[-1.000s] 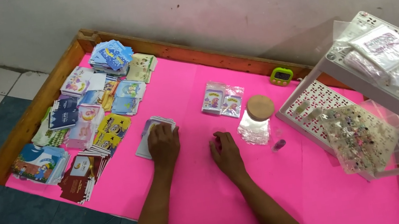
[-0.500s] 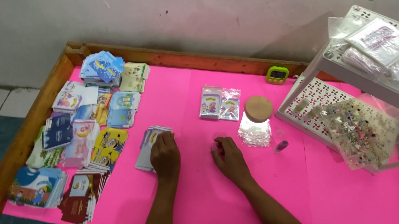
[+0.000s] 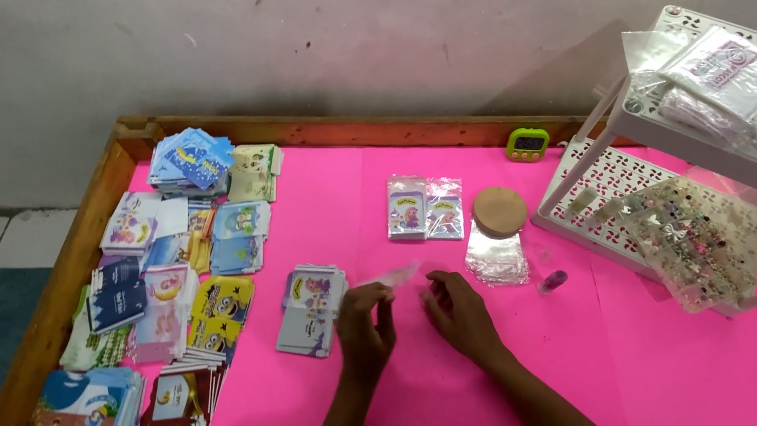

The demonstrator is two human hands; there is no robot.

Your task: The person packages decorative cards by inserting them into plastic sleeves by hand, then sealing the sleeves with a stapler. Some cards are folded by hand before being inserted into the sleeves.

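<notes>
Clear sleeve, thin and see-through, sits between the two hands, pinched at its lower end by the fingertips of the left hand. That hand is curled shut around the sleeve's edge, just above the pink worktop. The right hand hovers just beside it with fingers loosely bent and thumb towards the sleeve; whether it touches the sleeve cannot be told, and it grips nothing that shows.

Just left of the left hand lies a small stack of cards. Further left, well apart, are many piles of coloured cards spread along the wooden rim. Beyond the hands lie two small packets side by side. Up and to the right of the right hand stands a clear jar with a round cork lid, and near it a tiny purple item. Further right stands a white perforated rack carrying plastic bags and a sheet of stickers. A small green timer rests by the far rim.
</notes>
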